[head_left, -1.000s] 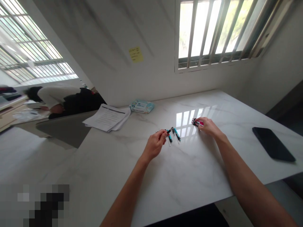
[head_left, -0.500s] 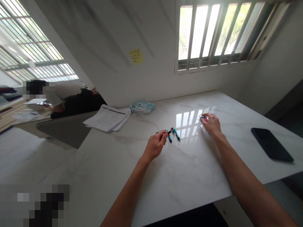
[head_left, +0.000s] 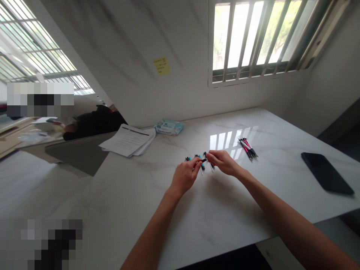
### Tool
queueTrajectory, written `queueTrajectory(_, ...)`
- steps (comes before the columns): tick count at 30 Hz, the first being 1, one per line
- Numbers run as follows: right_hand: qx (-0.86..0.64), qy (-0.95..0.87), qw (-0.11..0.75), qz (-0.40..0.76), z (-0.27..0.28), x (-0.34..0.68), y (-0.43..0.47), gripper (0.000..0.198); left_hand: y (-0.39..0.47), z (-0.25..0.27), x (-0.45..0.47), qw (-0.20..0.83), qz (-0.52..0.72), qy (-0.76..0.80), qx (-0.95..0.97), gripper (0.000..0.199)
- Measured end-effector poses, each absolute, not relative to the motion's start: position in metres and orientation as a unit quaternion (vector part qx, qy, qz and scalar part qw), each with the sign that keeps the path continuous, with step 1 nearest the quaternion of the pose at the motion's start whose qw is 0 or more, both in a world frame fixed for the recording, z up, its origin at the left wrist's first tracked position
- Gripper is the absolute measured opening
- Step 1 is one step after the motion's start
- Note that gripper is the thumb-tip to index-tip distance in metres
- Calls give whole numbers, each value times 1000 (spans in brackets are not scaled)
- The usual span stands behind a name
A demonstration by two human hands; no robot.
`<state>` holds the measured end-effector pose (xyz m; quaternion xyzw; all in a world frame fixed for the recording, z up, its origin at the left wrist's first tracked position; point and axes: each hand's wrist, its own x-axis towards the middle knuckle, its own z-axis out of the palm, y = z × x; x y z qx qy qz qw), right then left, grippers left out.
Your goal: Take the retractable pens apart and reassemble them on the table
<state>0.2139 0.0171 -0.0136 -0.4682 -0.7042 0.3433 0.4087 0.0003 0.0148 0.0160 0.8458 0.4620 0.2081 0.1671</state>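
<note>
Black and slim, a pen part (head_left: 204,160) is sitting pinched by the left hand (head_left: 184,174), nearer than the wipes packet (head_left: 169,127); beside it, the right hand (head_left: 224,163) is hovering, fingers curled, its hold unclear. Slack fingers would be risking a drop onto the teal pens (head_left: 203,166).

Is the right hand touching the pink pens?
No, the right hand is beside the left hand, and the pink pens lie apart from it.

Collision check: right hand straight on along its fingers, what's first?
Likely the black piece in the left hand; whether the right hand already touches it is unclear.
</note>
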Motion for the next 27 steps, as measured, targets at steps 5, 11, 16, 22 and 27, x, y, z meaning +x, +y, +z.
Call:
queueTrajectory(5, -488, -706, 422, 292, -11, 215, 16, 39, 14, 15, 2, 189, 214, 457, 843, 35)
queueTrajectory(11, -436, -672, 484, 352, -6, 218, 17, 25, 20, 13, -1, 378, 258, 426, 781, 42)
queueTrajectory(16, -460, -628, 532, 333, -10, 237, 29, 24, 27, 11, -3, 536, 297, 395, 685, 44)
queueTrajectory(22, -629, -647, 381, 200, -34, 263, 43, 18, 28, 14, -1, 568, 334, 391, 643, 43)
queueTrajectory(27, -653, -667, 310, 180, -47, 260, 58, 19, 28, 12, -1, 557, 336, 385, 654, 42)
